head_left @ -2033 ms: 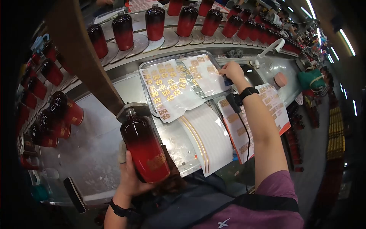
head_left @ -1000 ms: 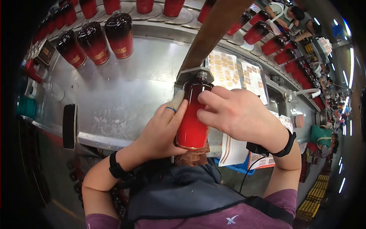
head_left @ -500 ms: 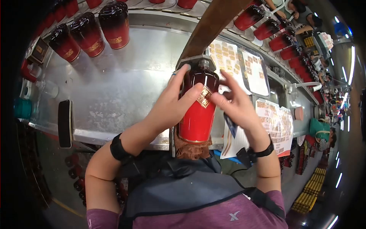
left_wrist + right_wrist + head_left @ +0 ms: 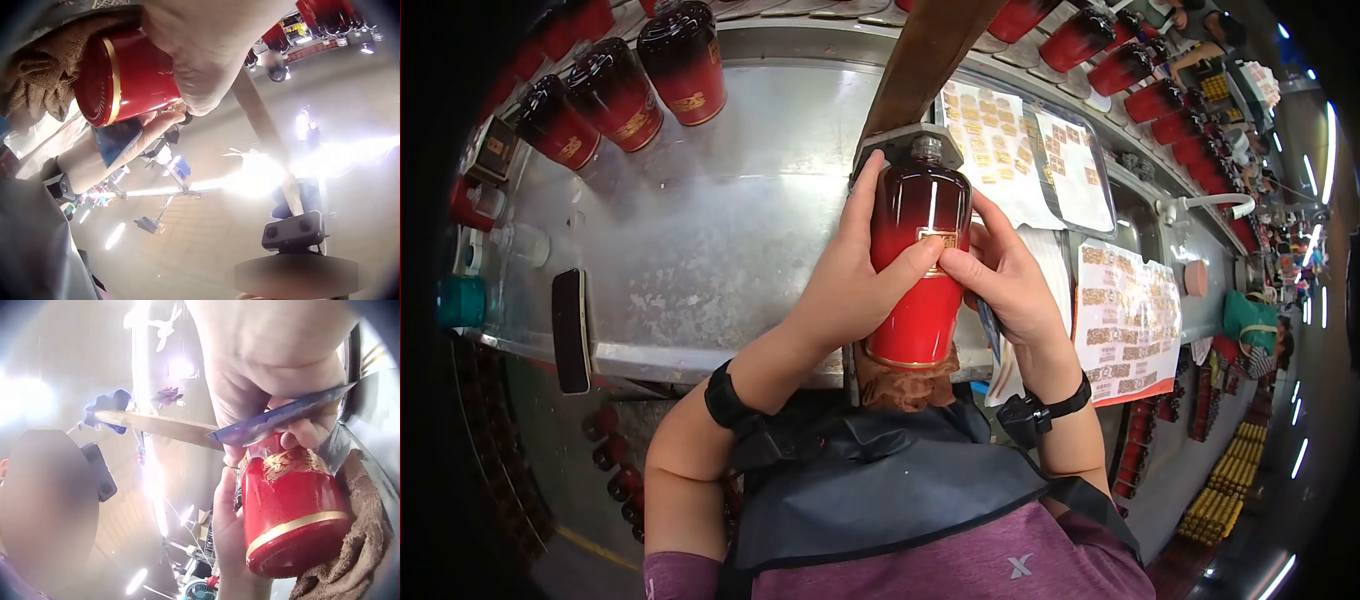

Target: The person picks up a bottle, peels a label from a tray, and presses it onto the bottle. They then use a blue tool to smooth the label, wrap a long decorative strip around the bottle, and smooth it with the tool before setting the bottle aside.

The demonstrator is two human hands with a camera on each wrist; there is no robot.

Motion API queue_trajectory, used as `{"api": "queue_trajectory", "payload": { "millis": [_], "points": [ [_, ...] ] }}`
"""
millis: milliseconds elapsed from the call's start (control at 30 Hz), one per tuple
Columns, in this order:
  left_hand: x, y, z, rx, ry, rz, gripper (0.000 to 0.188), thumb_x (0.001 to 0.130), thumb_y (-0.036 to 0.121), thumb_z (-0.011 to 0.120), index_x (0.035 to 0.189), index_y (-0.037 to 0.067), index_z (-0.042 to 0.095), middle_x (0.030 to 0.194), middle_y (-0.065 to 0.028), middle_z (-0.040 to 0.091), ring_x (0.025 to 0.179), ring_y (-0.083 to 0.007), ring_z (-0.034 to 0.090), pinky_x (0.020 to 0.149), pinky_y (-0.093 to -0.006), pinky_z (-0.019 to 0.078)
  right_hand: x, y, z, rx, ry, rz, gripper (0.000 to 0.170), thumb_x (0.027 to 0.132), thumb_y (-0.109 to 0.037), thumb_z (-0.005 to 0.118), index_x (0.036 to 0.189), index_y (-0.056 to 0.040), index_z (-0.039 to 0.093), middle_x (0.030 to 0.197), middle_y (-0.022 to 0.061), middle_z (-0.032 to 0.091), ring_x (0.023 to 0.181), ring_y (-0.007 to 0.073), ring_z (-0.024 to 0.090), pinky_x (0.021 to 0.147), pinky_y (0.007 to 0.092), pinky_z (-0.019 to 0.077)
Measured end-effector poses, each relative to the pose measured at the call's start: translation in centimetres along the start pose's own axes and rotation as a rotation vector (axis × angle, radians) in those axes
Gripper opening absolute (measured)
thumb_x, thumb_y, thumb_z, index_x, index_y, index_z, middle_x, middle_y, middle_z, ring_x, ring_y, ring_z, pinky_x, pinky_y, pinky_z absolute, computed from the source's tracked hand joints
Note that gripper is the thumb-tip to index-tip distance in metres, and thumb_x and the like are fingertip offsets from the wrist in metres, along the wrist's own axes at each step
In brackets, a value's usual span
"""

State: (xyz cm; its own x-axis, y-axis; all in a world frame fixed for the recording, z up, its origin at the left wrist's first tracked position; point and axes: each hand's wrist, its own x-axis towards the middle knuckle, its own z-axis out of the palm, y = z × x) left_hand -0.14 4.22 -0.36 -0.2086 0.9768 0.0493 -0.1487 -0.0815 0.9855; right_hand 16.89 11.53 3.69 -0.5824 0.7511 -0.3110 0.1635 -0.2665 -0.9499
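A glass bottle (image 4: 912, 325), black fading to red, lies neck-away with its base by a brown cloth (image 4: 908, 388). Its neck reaches a dark bracket (image 4: 870, 155) on a wooden post. My left hand (image 4: 855, 270) grips the bottle's left side, thumb on a small gold decal (image 4: 940, 240) on the front. From the other side my right hand (image 4: 1018, 285) wraps the bottle, its thumb meeting the left one at the decal's lower edge. Tucked in the right hand is a flat blue scraper (image 4: 275, 419), also seen in the left wrist view. The thumbs partly hide the decal.
A tray (image 4: 1100, 170) with decal sheets (image 4: 990, 140) stands behind right, near a tap (image 4: 1220, 202). Another printed sheet (image 4: 1125, 320) lies at the right. Several decorated bottles (image 4: 683, 65) stand back left. A phone (image 4: 571, 330) lies at the table's left front edge.
My right hand has come from the decal sheets to the bottle. A gold decal now shows on the bottle's front, first tilted like a diamond, now straighter. Both thumbs have closed onto it.
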Motion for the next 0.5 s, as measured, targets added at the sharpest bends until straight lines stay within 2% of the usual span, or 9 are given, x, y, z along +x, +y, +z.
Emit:
{"api": "queue_trajectory", "payload": {
  "millis": [200,433,500],
  "points": [
    [0.1,0.1,-0.1,-0.043,0.024,0.027,0.083,0.094,0.018,0.066,0.153,-0.007,0.013,0.145,-0.0233,0.041,0.131,-0.0257,0.047,0.108,-0.0351,0.0401,0.4,0.1,1.0,0.159,0.023,-0.015,0.08,0.089,-0.015,0.075,0.151,0.0033,0.028,0.118,0.0142,0.06,0.104,0.0149,0.061,0.092,0.0275,0.0481],
    [0.1,0.5,-0.7,-0.069,0.013,0.002,0.084,0.094,0.016,0.066,0.153,-0.007,0.012,0.145,-0.0223,0.042,0.13,-0.025,0.048,0.107,-0.035,0.0407,0.6,0.1,0.9,0.161,0.032,0.005,0.079,0.09,-0.016,0.074,0.151,0.003,0.028,0.12,0.0144,0.061,0.111,0.0174,0.059,0.097,0.0311,0.0455],
    [0.0,0.5,-0.8,-0.044,-0.022,0.053,0.085,0.094,0.016,0.066,0.154,-0.007,0.011,0.144,-0.0219,0.043,0.13,-0.0245,0.048,0.107,-0.0346,0.041,0.6,-0.1,0.8,0.15,0.01,0.014,0.077,0.09,-0.018,0.074,0.15,0.002,0.03,0.12,0.0139,0.061,0.112,0.0178,0.058,0.098,0.0315,0.0449]
  ]
}}
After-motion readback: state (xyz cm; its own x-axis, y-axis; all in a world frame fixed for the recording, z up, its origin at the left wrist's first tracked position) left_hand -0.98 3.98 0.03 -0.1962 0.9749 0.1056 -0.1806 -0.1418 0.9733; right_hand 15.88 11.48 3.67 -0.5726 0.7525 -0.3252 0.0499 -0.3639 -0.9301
